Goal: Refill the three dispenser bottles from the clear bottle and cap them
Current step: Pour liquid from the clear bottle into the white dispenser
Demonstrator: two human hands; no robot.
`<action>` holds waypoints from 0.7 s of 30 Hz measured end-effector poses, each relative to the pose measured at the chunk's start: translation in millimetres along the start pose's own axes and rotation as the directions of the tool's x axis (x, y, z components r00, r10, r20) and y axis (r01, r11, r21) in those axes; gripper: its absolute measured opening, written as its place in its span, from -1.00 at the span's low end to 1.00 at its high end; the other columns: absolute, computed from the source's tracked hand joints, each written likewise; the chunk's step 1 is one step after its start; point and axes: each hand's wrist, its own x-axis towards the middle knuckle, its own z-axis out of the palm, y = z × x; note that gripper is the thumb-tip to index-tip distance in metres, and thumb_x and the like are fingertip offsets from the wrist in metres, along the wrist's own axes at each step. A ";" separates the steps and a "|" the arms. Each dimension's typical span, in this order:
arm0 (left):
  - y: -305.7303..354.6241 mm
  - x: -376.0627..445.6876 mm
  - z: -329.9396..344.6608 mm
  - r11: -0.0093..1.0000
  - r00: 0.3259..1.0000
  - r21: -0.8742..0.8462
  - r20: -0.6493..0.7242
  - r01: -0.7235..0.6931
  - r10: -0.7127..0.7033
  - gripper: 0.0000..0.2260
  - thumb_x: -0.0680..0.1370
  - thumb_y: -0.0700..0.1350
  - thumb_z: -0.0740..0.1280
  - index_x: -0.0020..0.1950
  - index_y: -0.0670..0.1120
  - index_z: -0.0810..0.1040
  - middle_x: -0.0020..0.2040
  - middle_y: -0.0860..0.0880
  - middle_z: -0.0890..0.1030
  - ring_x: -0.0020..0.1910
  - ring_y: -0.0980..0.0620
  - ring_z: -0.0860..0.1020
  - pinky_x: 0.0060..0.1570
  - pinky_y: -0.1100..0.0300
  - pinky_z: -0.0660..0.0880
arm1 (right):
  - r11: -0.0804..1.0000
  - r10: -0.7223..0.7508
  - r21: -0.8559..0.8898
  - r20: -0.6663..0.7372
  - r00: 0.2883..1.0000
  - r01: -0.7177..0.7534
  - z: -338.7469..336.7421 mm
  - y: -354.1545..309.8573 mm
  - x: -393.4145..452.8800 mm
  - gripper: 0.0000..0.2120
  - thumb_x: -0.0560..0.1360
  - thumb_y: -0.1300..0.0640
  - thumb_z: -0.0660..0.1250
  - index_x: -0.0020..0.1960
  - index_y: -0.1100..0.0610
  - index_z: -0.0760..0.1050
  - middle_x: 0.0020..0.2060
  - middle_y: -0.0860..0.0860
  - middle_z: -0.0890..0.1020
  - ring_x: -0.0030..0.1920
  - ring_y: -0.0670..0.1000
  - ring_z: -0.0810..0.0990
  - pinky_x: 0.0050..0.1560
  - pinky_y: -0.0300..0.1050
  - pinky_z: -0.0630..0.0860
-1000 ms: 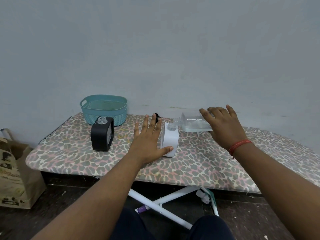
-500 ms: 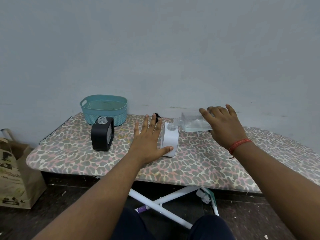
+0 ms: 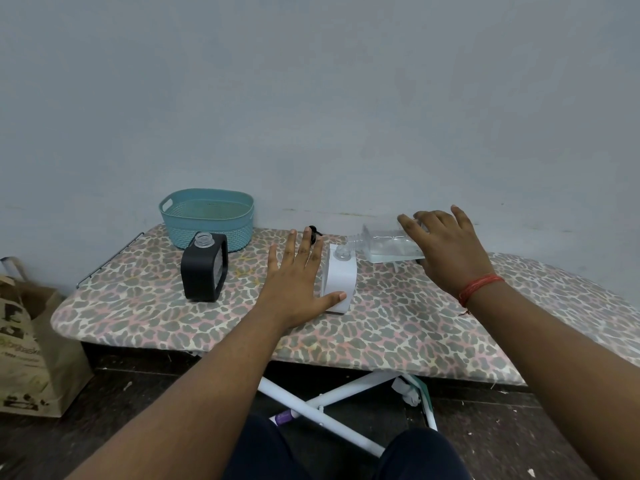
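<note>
A white dispenser bottle (image 3: pixel 341 277) stands uncapped at the middle of the leopard-print ironing board (image 3: pixel 415 327). My left hand (image 3: pixel 294 282) braces it, palm on its left side and thumb across its front. My right hand (image 3: pixel 446 247) holds the clear bottle (image 3: pixel 388 245) tipped sideways, its neck just above the white bottle's mouth. Liquid lies along the clear bottle's lower side. A black dispenser bottle (image 3: pixel 202 271) stands open-necked to the left, apart from both hands. A small black pump cap (image 3: pixel 313 232) lies behind my left fingers, partly hidden.
A teal plastic basket (image 3: pixel 207 220) sits at the board's back left, just behind the black bottle. A brown paper bag (image 3: pixel 27 341) stands on the floor to the left. The wall runs close behind the board. White board legs (image 3: pixel 311 407) cross below.
</note>
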 end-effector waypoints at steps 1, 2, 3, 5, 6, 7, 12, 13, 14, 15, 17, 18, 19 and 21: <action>-0.1 0.1 0.1 1.000 1.000 -0.001 -0.001 -0.001 0.001 -0.04 0.43 0.59 -0.11 0.56 0.10 -0.52 0.58 0.02 -0.52 0.56 -0.05 -0.51 0.52 -0.25 -0.41 | 1.000 0.000 0.000 -0.003 1.000 0.000 -0.2 0.2 0.2 -0.26 0.36 0.29 0.48 0.47 0.02 0.31 0.28 0.11 0.53 0.28 0.20 0.50 0.47 0.30 0.21; -0.3 -0.1 0.3 1.000 1.000 -0.002 -0.002 -0.001 0.001 -0.04 0.44 0.59 -0.11 0.56 0.11 -0.53 0.58 0.02 -0.52 0.56 -0.05 -0.51 0.52 -0.25 -0.41 | 1.000 -0.001 -0.002 -0.005 1.000 0.001 -0.3 0.2 0.2 -0.26 0.36 0.29 0.48 0.47 0.02 0.32 0.28 0.11 0.53 0.28 0.20 0.50 0.47 0.30 0.21; -0.4 0.0 0.6 1.000 1.000 -0.003 -0.003 -0.001 0.001 -0.04 0.44 0.59 -0.10 0.55 0.11 -0.53 0.58 0.02 -0.53 0.56 -0.04 -0.51 0.52 -0.25 -0.41 | 1.000 -0.002 -0.005 -0.006 1.000 0.002 -0.4 0.4 0.1 -0.26 0.36 0.29 0.48 0.47 0.02 0.32 0.28 0.11 0.53 0.28 0.20 0.50 0.47 0.30 0.21; -0.6 -0.3 1.1 1.000 1.000 -0.007 -0.009 -0.004 0.004 -0.04 0.45 0.59 -0.09 0.56 0.11 -0.53 0.57 0.03 -0.54 0.56 -0.04 -0.51 0.52 -0.25 -0.41 | 1.000 -0.004 -0.011 -0.004 1.000 0.004 -0.7 0.6 0.3 -0.26 0.37 0.28 0.49 0.47 0.02 0.31 0.28 0.11 0.53 0.28 0.20 0.50 0.47 0.30 0.21; -0.7 -0.6 1.2 1.000 1.000 -0.008 -0.010 -0.005 0.005 -0.04 0.46 0.58 -0.08 0.57 0.10 -0.51 0.56 0.03 -0.55 0.56 -0.05 -0.50 0.52 -0.25 -0.41 | 1.000 -0.005 -0.012 -0.002 1.000 0.005 -0.9 0.6 0.5 -0.26 0.37 0.27 0.49 0.48 0.02 0.30 0.29 0.12 0.53 0.29 0.20 0.50 0.48 0.30 0.21; -0.7 -0.7 1.5 1.000 1.000 -0.008 -0.011 -0.006 0.006 -0.03 0.46 0.58 -0.07 0.58 0.09 -0.50 0.56 0.03 -0.55 0.57 -0.05 -0.50 0.52 -0.25 -0.40 | 1.000 -0.006 -0.013 0.000 1.000 0.006 -1.0 0.7 0.5 -0.26 0.38 0.27 0.49 0.48 0.02 0.30 0.29 0.11 0.53 0.29 0.20 0.49 0.48 0.30 0.21; -0.3 -1.4 1.4 1.000 1.000 -0.011 -0.008 -0.003 0.003 -0.03 0.45 0.58 -0.10 0.60 0.08 -0.47 0.57 0.03 -0.54 0.57 -0.05 -0.50 0.52 -0.26 -0.40 | 1.000 -0.005 -0.019 0.001 1.000 0.005 -1.5 0.5 0.7 -0.26 0.38 0.26 0.49 0.48 0.01 0.30 0.30 0.11 0.52 0.30 0.19 0.49 0.48 0.29 0.21; -0.2 -1.2 1.2 1.000 1.000 -0.012 -0.007 -0.002 0.002 -0.03 0.45 0.59 -0.10 0.60 0.07 -0.47 0.57 0.03 -0.54 0.57 -0.05 -0.50 0.52 -0.25 -0.40 | 1.000 -0.005 -0.018 -0.001 1.000 0.005 -1.4 0.4 0.6 -0.26 0.38 0.26 0.49 0.48 0.01 0.30 0.30 0.11 0.53 0.29 0.19 0.49 0.48 0.29 0.21; 0.0 -1.1 1.1 1.000 1.000 -0.011 -0.007 -0.002 0.001 -0.03 0.45 0.59 -0.10 0.60 0.07 -0.47 0.56 0.03 -0.54 0.57 -0.05 -0.49 0.52 -0.25 -0.40 | 1.000 -0.004 -0.017 -0.003 1.000 0.004 -1.4 0.5 0.5 -0.27 0.38 0.26 0.49 0.48 0.02 0.30 0.30 0.11 0.53 0.30 0.19 0.49 0.48 0.29 0.21; 0.2 -1.1 1.0 1.000 1.000 -0.009 -0.006 -0.001 0.001 -0.03 0.45 0.59 -0.11 0.60 0.07 -0.47 0.56 0.03 -0.54 0.57 -0.06 -0.49 0.52 -0.25 -0.41 | 1.000 -0.003 -0.017 -0.003 1.000 0.003 -1.6 0.7 0.4 -0.27 0.38 0.26 0.49 0.48 0.02 0.30 0.30 0.11 0.53 0.30 0.19 0.49 0.48 0.29 0.20; 0.2 -1.0 1.3 1.000 1.000 -0.007 -0.007 -0.001 0.001 -0.03 0.44 0.59 -0.11 0.60 0.07 -0.47 0.56 0.03 -0.54 0.57 -0.06 -0.49 0.51 -0.24 -0.42 | 1.000 -0.002 -0.017 0.001 1.000 0.002 -2.0 0.8 -0.1 -0.27 0.39 0.26 0.48 0.49 0.02 0.29 0.30 0.11 0.52 0.30 0.19 0.48 0.49 0.29 0.20; 0.3 -0.9 1.6 1.000 1.000 -0.009 -0.008 0.000 0.000 -0.03 0.44 0.59 -0.11 0.60 0.07 -0.47 0.57 0.03 -0.54 0.57 -0.06 -0.49 0.51 -0.24 -0.42 | 1.000 -0.002 -0.018 0.002 1.000 0.002 -2.1 0.9 -0.4 -0.27 0.39 0.25 0.48 0.49 0.02 0.29 0.31 0.12 0.52 0.31 0.19 0.48 0.49 0.29 0.20; 0.3 -0.8 1.7 1.000 1.000 -0.011 -0.009 0.000 -0.001 -0.02 0.45 0.59 -0.10 0.61 0.07 -0.46 0.57 0.03 -0.54 0.57 -0.06 -0.49 0.51 -0.23 -0.43 | 1.000 -0.003 -0.020 0.000 1.000 0.003 -2.2 1.1 -0.6 -0.27 0.39 0.25 0.49 0.49 0.02 0.29 0.31 0.12 0.52 0.31 0.19 0.48 0.49 0.29 0.20; 0.8 -0.5 1.6 1.000 1.000 -0.009 -0.008 0.002 -0.002 -0.02 0.45 0.59 -0.10 0.61 0.07 -0.45 0.58 0.02 -0.53 0.57 -0.06 -0.49 0.51 -0.23 -0.43 | 1.000 -0.007 -0.023 -0.011 1.000 0.007 -2.8 1.6 -0.6 -0.27 0.38 0.25 0.49 0.48 0.02 0.31 0.29 0.12 0.53 0.29 0.20 0.49 0.48 0.29 0.20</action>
